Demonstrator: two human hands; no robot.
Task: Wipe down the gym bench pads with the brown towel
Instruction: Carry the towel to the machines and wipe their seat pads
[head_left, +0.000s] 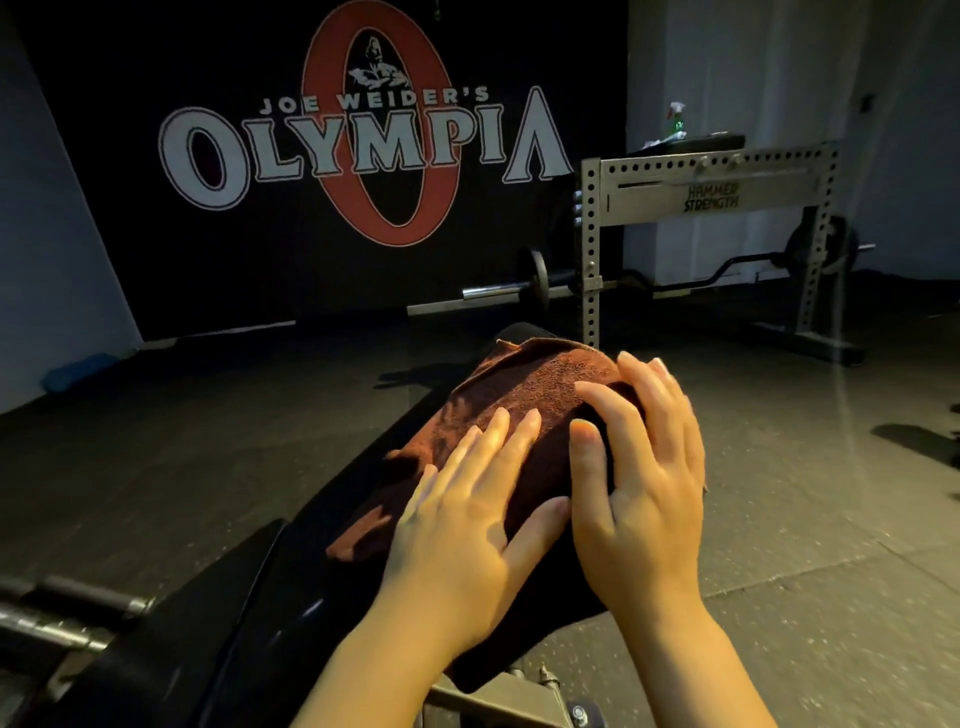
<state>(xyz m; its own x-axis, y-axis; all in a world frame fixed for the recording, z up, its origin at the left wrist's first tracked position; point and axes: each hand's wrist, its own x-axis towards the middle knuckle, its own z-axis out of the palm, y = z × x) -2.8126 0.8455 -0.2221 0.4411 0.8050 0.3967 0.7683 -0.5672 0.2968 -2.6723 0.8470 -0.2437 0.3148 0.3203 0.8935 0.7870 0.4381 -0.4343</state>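
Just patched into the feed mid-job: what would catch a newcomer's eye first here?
Front and centre, the left hand and right hand press flat on the brown towel spread over the black bench pad. Behind, a big Olympia banner fills the wall, with a grey Hammer Strength rack at right.

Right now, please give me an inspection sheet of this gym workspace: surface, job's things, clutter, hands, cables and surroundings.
Surface: black bench pad, glossy, running away from the camera; dark rubber floor around it.
Job's things: brown towel spread over the pad.
Clutter: spray bottle and a pale cloth on the far padded rest.
Hands: left hand and right hand both press flat on the towel, fingers straight.
Cables: nothing seen.
Surroundings: grey Hammer Strength rack, curl bar with plates, Olympia banner on the wall.
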